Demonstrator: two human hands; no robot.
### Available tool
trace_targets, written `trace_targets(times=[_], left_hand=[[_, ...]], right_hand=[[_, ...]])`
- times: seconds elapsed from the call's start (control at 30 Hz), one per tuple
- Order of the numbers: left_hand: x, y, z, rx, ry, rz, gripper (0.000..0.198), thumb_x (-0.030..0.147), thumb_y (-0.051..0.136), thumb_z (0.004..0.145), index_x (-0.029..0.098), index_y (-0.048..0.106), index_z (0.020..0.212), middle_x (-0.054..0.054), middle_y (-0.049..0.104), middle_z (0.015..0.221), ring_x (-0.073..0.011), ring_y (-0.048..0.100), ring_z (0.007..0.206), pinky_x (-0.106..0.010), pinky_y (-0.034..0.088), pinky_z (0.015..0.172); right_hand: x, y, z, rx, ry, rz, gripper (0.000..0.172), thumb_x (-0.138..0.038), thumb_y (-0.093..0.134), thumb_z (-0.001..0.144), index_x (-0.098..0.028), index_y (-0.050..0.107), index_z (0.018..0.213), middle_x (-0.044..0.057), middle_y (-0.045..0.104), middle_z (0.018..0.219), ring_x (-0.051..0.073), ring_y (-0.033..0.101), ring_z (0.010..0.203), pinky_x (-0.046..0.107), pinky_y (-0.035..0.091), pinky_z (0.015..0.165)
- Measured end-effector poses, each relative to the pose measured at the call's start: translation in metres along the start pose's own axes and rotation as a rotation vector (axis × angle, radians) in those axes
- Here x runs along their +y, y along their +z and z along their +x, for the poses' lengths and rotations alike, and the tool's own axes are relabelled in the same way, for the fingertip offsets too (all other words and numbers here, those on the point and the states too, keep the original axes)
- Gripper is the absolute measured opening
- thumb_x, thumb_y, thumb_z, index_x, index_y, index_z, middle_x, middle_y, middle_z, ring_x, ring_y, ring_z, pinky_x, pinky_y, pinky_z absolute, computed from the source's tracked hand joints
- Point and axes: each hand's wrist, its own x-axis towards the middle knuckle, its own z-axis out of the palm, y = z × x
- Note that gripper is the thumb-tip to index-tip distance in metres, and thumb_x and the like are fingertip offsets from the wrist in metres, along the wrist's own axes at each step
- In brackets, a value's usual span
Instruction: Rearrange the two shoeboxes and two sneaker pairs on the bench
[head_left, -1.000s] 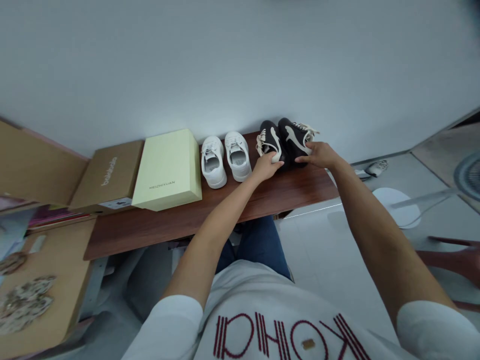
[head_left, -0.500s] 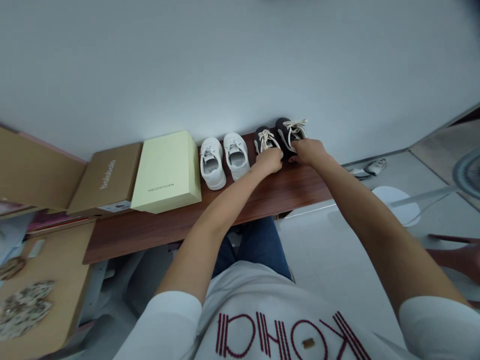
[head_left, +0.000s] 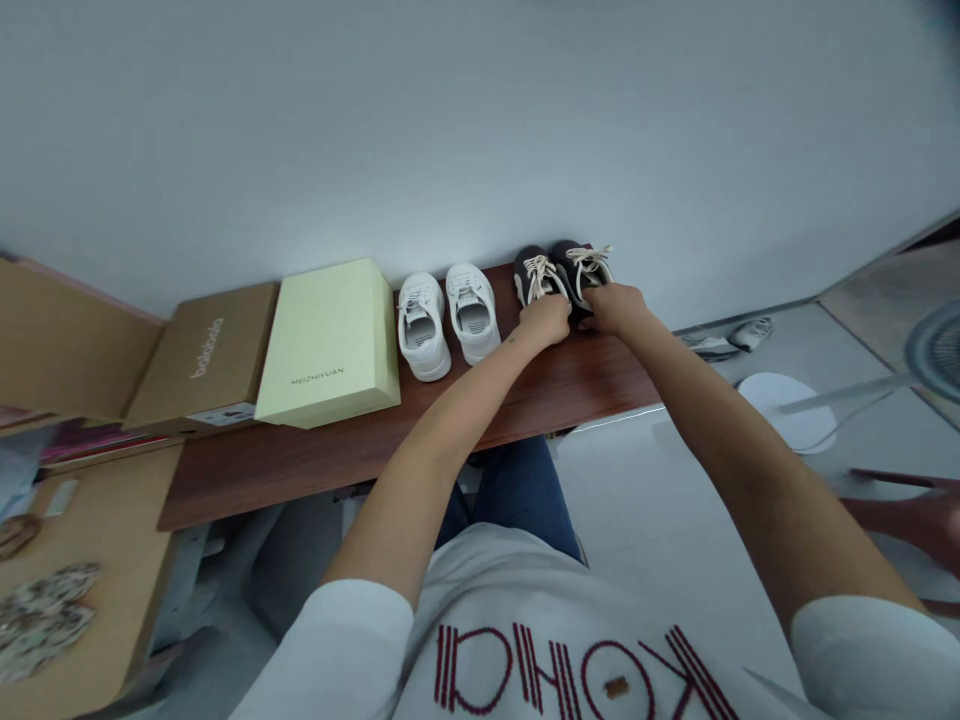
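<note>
Two dark sneakers with cream laces stand side by side at the right end of a reddish-brown wooden shelf (head_left: 592, 375), toes toward the wall. My left hand (head_left: 546, 320) is closed around the heel of the left dark sneaker (head_left: 534, 270). On the right dark sneaker (head_left: 574, 265), my right hand (head_left: 613, 308) grips the heel, and my fingers partly cover its opening. Left of them, a pair of white sneakers stands on the same shelf, one white sneaker (head_left: 424, 325) beside the other white sneaker (head_left: 474, 310), touching neither hand.
A pale yellow shoe box (head_left: 326, 335) and a brown shoe box (head_left: 206, 350) stand left on the shelf. A light wooden desk (head_left: 112, 560) is lower left. On the floor at right are other shoes (head_left: 750, 334), a fan (head_left: 937, 345) with a round white base, and a reddish-brown stool (head_left: 900, 510).
The two dark sneakers are closer together now; the left one has shifted slightly right with my left hand. My right hand stays on its sneaker. The view has moved a little.
</note>
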Motion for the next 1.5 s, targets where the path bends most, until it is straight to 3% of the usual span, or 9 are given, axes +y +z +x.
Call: trace_targets(times=[0.33, 0.6, 0.8, 0.97, 1.07, 1.17, 1.27, 1.4, 1.5], left_hand=[[0.005, -0.034, -0.027, 0.266, 0.081, -0.118, 0.038, 0.036, 0.058, 0.097, 0.017, 0.058, 0.13, -0.016, 0.064, 0.13, -0.0318, 0.057, 0.124, -0.043, 0.045, 0.101], [-0.021, -0.054, -0.095, 0.362, 0.078, -0.17, 0.036, 0.033, 0.052, 0.1, 0.019, 0.057, 0.133, -0.011, 0.067, 0.126, -0.0269, 0.061, 0.118, -0.037, 0.047, 0.098], [-0.056, -0.019, -0.154, 0.339, 0.055, -0.177, 0.03, 0.025, 0.042, 0.102, 0.022, 0.067, 0.119, -0.007, 0.073, 0.115, -0.0226, 0.063, 0.11, -0.035, 0.048, 0.096], [-0.098, 0.035, -0.218, 0.38, -0.039, -0.282, 0.037, 0.038, 0.046, 0.101, 0.021, 0.072, 0.081, -0.008, 0.072, 0.09, -0.0228, 0.065, 0.095, -0.041, 0.05, 0.097], [-0.114, 0.079, -0.265, 0.561, -0.164, -0.404, 0.037, 0.031, 0.039, 0.103, 0.019, 0.071, 0.116, -0.014, 0.066, 0.122, -0.0238, 0.061, 0.118, -0.044, 0.049, 0.103], [-0.12, 0.11, -0.292, 0.58, -0.154, -0.445, 0.048, 0.029, 0.045, 0.1, 0.022, 0.048, 0.147, -0.016, 0.056, 0.14, -0.0253, 0.053, 0.134, -0.047, 0.047, 0.11], [-0.124, 0.104, -0.277, 0.602, -0.132, -0.401, 0.06, 0.028, 0.049, 0.098, 0.025, 0.033, 0.156, -0.018, 0.042, 0.155, -0.0287, 0.04, 0.146, -0.052, 0.041, 0.115], [-0.132, 0.052, -0.203, 0.73, -0.262, -0.251, 0.064, 0.023, 0.056, 0.093, 0.015, 0.037, 0.153, -0.025, 0.029, 0.162, -0.0392, 0.026, 0.153, -0.061, 0.032, 0.118], [-0.138, 0.018, -0.152, 0.61, -0.402, -0.182, 0.048, 0.012, 0.053, 0.091, 0.006, 0.051, 0.139, -0.029, 0.042, 0.153, -0.0404, 0.045, 0.141, -0.054, 0.041, 0.113]], right_hand=[[-0.001, -0.04, -0.027, 0.308, -0.019, 0.061, 0.039, -0.04, 0.056, 0.096, -0.015, 0.063, 0.125, 0.02, 0.066, 0.123, 0.033, 0.058, 0.109, 0.04, 0.045, 0.084], [-0.027, -0.065, -0.07, 0.419, -0.054, 0.127, 0.035, -0.039, 0.046, 0.1, -0.017, 0.064, 0.12, 0.017, 0.066, 0.117, 0.032, 0.057, 0.104, 0.038, 0.042, 0.082], [-0.071, -0.044, -0.099, 0.356, -0.155, 0.251, 0.034, -0.038, 0.045, 0.101, -0.017, 0.067, 0.116, 0.016, 0.07, 0.11, 0.031, 0.061, 0.102, 0.038, 0.045, 0.083], [-0.116, 0.018, -0.137, 0.331, -0.308, 0.656, 0.027, -0.039, 0.051, 0.099, -0.022, 0.068, 0.111, 0.012, 0.072, 0.11, 0.028, 0.065, 0.103, 0.042, 0.053, 0.089], [-0.145, 0.067, -0.172, 0.462, -0.225, 0.94, 0.023, -0.038, 0.054, 0.098, -0.023, 0.067, 0.109, 0.013, 0.069, 0.115, 0.027, 0.067, 0.106, 0.044, 0.057, 0.09], [-0.17, 0.1, -0.194, 0.619, -0.058, 0.985, 0.028, -0.036, 0.052, 0.098, -0.024, 0.063, 0.119, 0.016, 0.062, 0.127, 0.03, 0.062, 0.118, 0.053, 0.055, 0.097], [-0.187, 0.097, -0.177, 0.666, -0.041, 0.96, 0.039, -0.036, 0.054, 0.096, -0.024, 0.056, 0.133, 0.018, 0.052, 0.141, 0.033, 0.053, 0.132, 0.058, 0.05, 0.103], [-0.199, 0.055, -0.098, 0.722, 0.037, 0.938, 0.059, -0.041, 0.058, 0.092, -0.017, 0.044, 0.145, 0.024, 0.031, 0.158, 0.038, 0.035, 0.148, 0.06, 0.041, 0.112], [-0.204, 0.035, -0.042, 0.625, 0.081, 0.967, 0.057, -0.041, 0.065, 0.084, -0.014, 0.052, 0.132, 0.027, 0.042, 0.15, 0.039, 0.045, 0.139, 0.056, 0.045, 0.107]])
